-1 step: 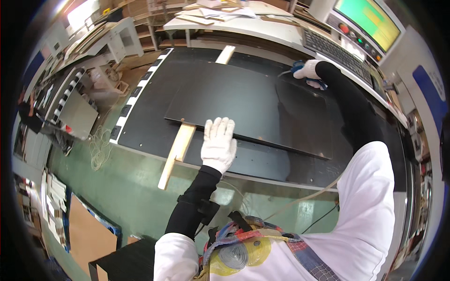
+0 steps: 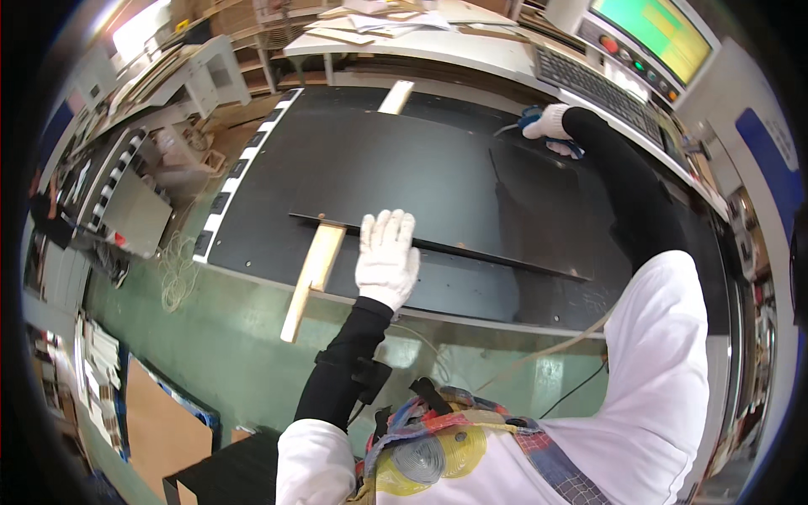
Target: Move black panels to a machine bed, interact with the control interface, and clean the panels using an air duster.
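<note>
A large dark panel [image 2: 404,177] lies raised on a pale wooden strip [image 2: 320,257] over a black table. The strip juts out past the panel at front and back. My left hand [image 2: 387,261], in a white glove, rests flat on the panel's near edge beside the strip, fingers stretched out. Over the far right part of the panel, my gloved right hand [image 2: 551,126] is closed round a blue air blow gun [image 2: 530,117]. Its thin bent nozzle points left. The fingers partly hide the gun's body.
The black table [image 2: 252,194] has a black-and-white striped left edge. A keyboard [image 2: 598,93] and a lit control screen [image 2: 661,34] stand at the far right. Boards and papers lie on a white bench [image 2: 454,42] behind. A hose [image 2: 547,353] crosses the near side. Another person [image 2: 63,223] is far left.
The whole view has shifted slightly to the left. Both hands keep about the same places on and over the panel.
</note>
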The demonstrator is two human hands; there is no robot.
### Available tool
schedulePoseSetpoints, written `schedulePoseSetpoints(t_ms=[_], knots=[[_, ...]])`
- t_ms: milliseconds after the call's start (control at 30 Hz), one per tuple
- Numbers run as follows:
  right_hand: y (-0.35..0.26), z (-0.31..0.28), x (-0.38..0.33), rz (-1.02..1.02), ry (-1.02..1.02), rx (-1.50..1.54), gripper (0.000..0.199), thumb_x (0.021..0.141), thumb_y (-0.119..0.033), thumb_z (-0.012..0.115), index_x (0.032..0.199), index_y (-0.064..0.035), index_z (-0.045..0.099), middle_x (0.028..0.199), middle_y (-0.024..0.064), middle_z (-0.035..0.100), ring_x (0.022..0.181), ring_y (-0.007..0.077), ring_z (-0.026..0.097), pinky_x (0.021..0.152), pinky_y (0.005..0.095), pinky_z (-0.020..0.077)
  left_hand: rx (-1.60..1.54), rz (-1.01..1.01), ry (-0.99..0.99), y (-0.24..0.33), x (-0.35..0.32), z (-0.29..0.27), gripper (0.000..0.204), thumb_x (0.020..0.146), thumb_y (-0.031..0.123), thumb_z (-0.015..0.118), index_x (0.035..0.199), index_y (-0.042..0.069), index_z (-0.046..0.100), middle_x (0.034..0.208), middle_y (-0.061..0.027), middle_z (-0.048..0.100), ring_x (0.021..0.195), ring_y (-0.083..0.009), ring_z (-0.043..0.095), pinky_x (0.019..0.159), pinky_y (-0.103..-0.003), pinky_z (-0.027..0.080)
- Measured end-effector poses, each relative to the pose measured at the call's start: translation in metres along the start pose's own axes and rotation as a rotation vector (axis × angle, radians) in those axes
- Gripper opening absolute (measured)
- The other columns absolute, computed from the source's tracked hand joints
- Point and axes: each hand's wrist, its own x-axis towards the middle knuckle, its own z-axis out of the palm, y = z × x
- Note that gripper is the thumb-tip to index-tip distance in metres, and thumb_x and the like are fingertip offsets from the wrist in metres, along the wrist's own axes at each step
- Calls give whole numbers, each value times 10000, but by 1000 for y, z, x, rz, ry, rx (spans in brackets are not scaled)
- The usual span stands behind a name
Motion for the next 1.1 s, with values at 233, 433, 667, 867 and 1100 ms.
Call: schedulePoseSetpoints(t_ms=[233,433,667,867,1100], knots=[[87,-17,-42,205,156,-154,424,822,-379,669,626,-12,588,496,105,549,401,221,545,384,384,423,39,-4,-10,0,-3,-5,566,786,184,647,1309,22,502,1358,-153,497,1326,-316,391,1169,-474,192],[120,6,-73,276,43,-36,435,844,-403,655,640,-24,591,509,90,548,408,205,549,377,359,447,61,31,6,1,-3,1,584,803,204,641,1339,41,475,1380,-150,480,1339,-320,374,1168,-476,182],[110,13,-180,363,-232,-222,467,832,-441,679,645,-22,590,512,74,538,400,185,530,387,362,451,107,6,-32,-4,-2,2,587,821,225,624,1360,59,459,1390,-123,476,1339,-301,375,1172,-481,163],[127,26,-202,406,-237,-145,470,847,-444,666,656,-19,599,526,83,559,403,192,555,369,343,470,153,36,-52,-8,-3,6,549,879,287,547,1371,62,452,1403,-121,469,1345,-296,366,1172,-487,140],[108,43,-210,271,-130,-50,511,840,-488,654,668,-13,580,530,66,567,414,163,584,378,299,491,31,256,-136,-55,29,-14,413,899,301,579,1270,120,565,1324,-77,553,1247,-281,472,1069,-436,343]])
